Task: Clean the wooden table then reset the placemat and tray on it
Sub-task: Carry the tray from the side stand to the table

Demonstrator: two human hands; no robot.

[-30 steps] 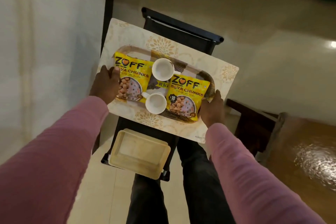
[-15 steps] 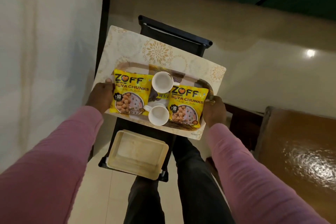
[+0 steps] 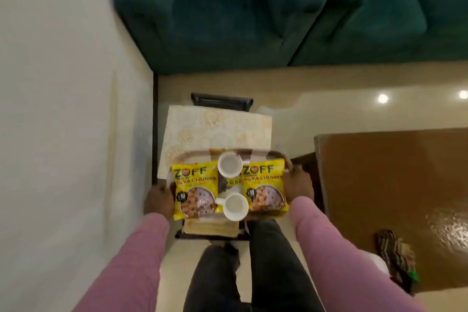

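Note:
I hold a brown oval tray (image 3: 277, 154) by its two ends, my left hand (image 3: 158, 200) shut on the left end and my right hand (image 3: 298, 185) on the right. On it lie two yellow soya-chunk packets (image 3: 195, 185) (image 3: 263, 185) and two white cups (image 3: 229, 163) (image 3: 235, 206). The cream floral placemat (image 3: 217, 126) lies just beyond and under the tray's far edge, over a black stand (image 3: 220, 100). The glossy wooden table (image 3: 392, 172) is to the right.
A beige rectangular dish (image 3: 210, 228) sits on the stand below the tray. A white wall (image 3: 63, 109) runs close on the left and a green sofa (image 3: 253, 7) stands ahead. A striped cloth (image 3: 395, 256) lies at the table's near edge.
The tray has come toward me, off the middle of the placemat, so more bare mat shows beyond it. My view has risen and now takes in the sofa.

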